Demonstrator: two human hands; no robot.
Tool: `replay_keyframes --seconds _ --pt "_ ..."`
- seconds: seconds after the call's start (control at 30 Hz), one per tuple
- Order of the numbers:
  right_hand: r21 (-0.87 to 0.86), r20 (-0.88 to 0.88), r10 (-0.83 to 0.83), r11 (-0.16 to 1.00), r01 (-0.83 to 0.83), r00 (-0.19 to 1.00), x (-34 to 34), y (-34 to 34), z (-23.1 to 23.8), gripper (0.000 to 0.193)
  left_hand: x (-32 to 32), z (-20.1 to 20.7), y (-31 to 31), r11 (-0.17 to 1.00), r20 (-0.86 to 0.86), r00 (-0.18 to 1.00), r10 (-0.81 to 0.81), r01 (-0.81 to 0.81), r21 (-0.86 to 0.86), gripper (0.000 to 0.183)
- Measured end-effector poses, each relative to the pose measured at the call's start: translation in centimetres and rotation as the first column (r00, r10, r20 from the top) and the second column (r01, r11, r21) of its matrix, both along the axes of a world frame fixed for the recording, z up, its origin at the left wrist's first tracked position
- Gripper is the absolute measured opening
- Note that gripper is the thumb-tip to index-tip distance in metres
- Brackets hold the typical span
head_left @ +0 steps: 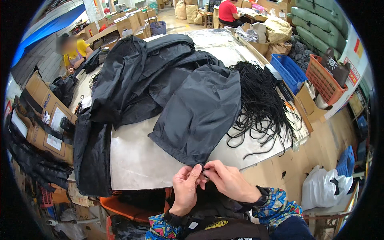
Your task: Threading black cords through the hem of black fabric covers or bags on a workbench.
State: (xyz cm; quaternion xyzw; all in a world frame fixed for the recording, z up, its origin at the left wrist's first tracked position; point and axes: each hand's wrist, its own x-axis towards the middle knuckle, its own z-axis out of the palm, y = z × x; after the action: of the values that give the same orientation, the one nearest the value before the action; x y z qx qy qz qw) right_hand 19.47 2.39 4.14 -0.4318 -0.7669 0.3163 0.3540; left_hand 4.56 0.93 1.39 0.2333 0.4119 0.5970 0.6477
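A black, bag-shaped piece of thin cloth (200,110) lies spread on the table, its near corner drawn over the front edge. My left hand (186,189) pinches that corner between thumb and fingers. Close against it, my right hand (231,183) has its fingertips closed at the same spot. A small dark bit shows between the fingertips, too small to make out. Behind and to the left is a large heap of black cloth (132,76), partly hanging over the near edge. To the right of the cloth piece lies a tangled bundle of black cords (260,100).
The pale table (136,160) stands before me. An open carton (52,116) is at the left, an orange stool (124,208) below the table edge. Blue (289,72) and orange crates (325,82) stand right. Two people work farther off, in yellow (78,52) and red (228,12).
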Motion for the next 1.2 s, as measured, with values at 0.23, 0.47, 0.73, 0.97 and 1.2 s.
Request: replay_keyframes --seconds 0.23,0.47,0.73,0.97,1.2 --pt "-0.052 0.093 0.074 0.996 -0.070 0.993 6.1 0.0 -1.6 0.015 -1.9 -0.7 0.2 0.972 -0.210 0.953 -0.217 0.192 -0.132 0.022" --pt "-0.141 0.045 0.125 0.983 -0.118 0.991 5.3 -1.7 -0.6 0.018 -4.3 -1.9 1.6 0.980 0.073 0.978 0.196 -0.198 0.017 0.022" --pt "-0.087 0.110 -0.033 0.995 0.043 0.993 7.2 -2.7 -1.5 0.011 1.7 -2.6 -0.8 0.911 -0.084 0.908 -0.411 0.411 -0.016 0.026" --pt "-0.826 -0.293 -0.257 0.552 -0.108 0.921 5.5 -2.6 -2.4 0.020 2.1 -2.8 0.2 0.986 -0.033 0.987 -0.155 0.153 -0.060 0.020" --pt "-0.681 -0.251 -0.072 0.722 -0.123 0.965 4.9 -3.8 -4.2 0.021 -0.9 -0.5 2.2 0.998 -0.053 0.997 -0.049 0.050 0.033 0.020"
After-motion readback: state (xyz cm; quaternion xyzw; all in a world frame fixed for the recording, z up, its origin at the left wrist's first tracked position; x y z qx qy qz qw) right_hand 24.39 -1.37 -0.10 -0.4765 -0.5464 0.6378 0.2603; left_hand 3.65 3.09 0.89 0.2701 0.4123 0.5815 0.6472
